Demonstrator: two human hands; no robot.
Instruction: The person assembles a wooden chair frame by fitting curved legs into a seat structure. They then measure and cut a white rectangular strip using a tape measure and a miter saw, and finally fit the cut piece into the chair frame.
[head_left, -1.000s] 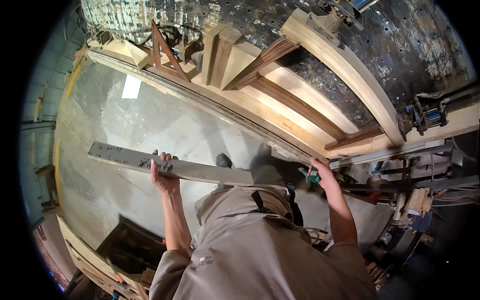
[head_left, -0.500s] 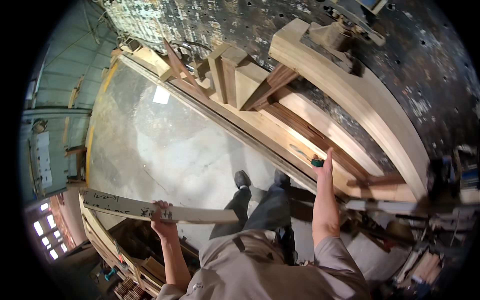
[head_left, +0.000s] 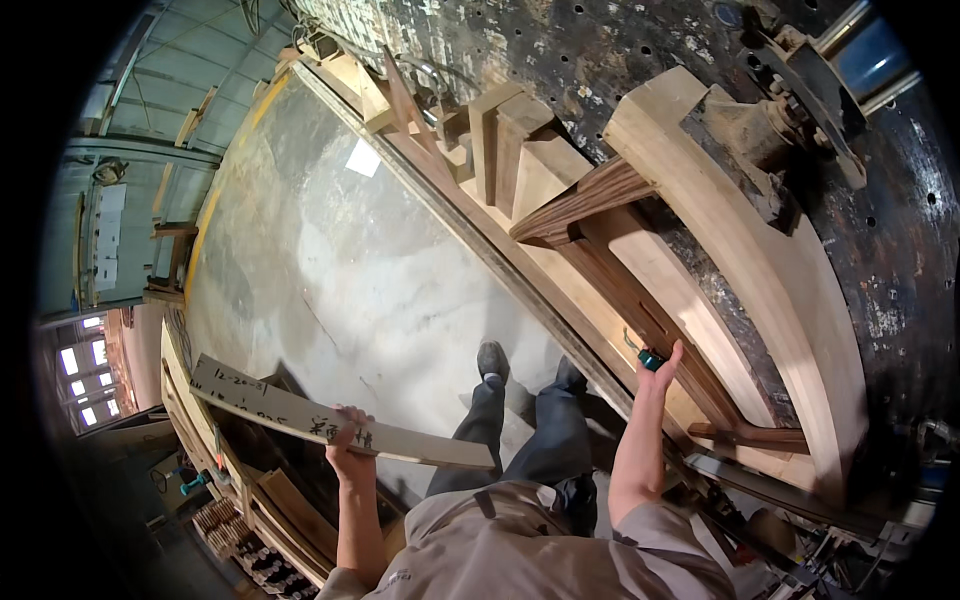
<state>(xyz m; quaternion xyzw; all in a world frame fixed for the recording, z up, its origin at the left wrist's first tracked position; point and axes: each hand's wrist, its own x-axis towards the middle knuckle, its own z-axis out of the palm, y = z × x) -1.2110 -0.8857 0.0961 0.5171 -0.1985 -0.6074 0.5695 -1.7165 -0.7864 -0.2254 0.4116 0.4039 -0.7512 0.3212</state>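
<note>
My left hand point(head_left: 352, 437) is closed round a long, slightly curved wooden board point(head_left: 430, 449) with dark handwriting on its face. The board is held out to the left, above the floor. My right hand point(head_left: 658, 372) reaches forward over the bench edge, its fingers round a small dark green object point(head_left: 650, 360) whose kind is unclear. Close by lie a dark brown wooden rail point(head_left: 640, 310) with a slot and a pale wooden strip point(head_left: 585, 290). Past them stands a large curved pale wooden piece point(head_left: 760, 230), with a rusty metal clamp point(head_left: 745, 130) against it.
Pale wooden blocks point(head_left: 510, 135) and a pointed dark brown piece point(head_left: 590, 200) stand on the metal bench point(head_left: 640, 50). Behind the board at lower left is a wooden rack point(head_left: 210, 440) holding timber. Concrete floor point(head_left: 350, 260) lies between rack and bench.
The view has turned, so the bench and its wooden pieces sit further right and lower. The board in my left hand is tilted more. Both hands keep their hold.
</note>
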